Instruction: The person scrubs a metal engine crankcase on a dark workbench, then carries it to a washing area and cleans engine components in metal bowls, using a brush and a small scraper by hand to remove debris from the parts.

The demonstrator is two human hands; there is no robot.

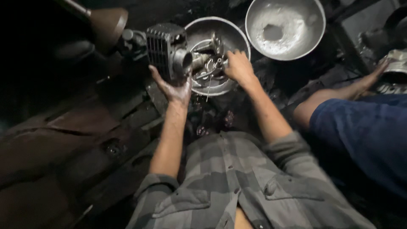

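A: What is nearest to the camera?

B: The person's grey checked shirt (237,186). From it the two bare forearms go up to the hands. At the right side a co-worker in a blue sleeve (364,135) reaches to a metal part (394,68) at the right edge.

A: And the person's hands?

B: The left hand (176,89) is under a finned grey engine cylinder (167,51) and supports it from below with the palm up; the fingers are curled around its lower side, so the hand is gripping the cylinder. It is held tilted, just beside the left rim of the near bowl. The right hand (238,65) is inside this bowl with the fingers bent over small parts; I cannot tell whether they are closed on any part.

A: Are there packages or labels?

B: I see none clearly; the place is very dark.

A: What is in the containers?

B: The near round metal bowl (237,36) holds several small shiny metal parts (210,63). Behind it, to the right, the second metal bowl (258,10) is bigger and holds only a whitish residue (277,29). At the far left a brown funnel-shaped thing (108,23) lies close to the cylinder.
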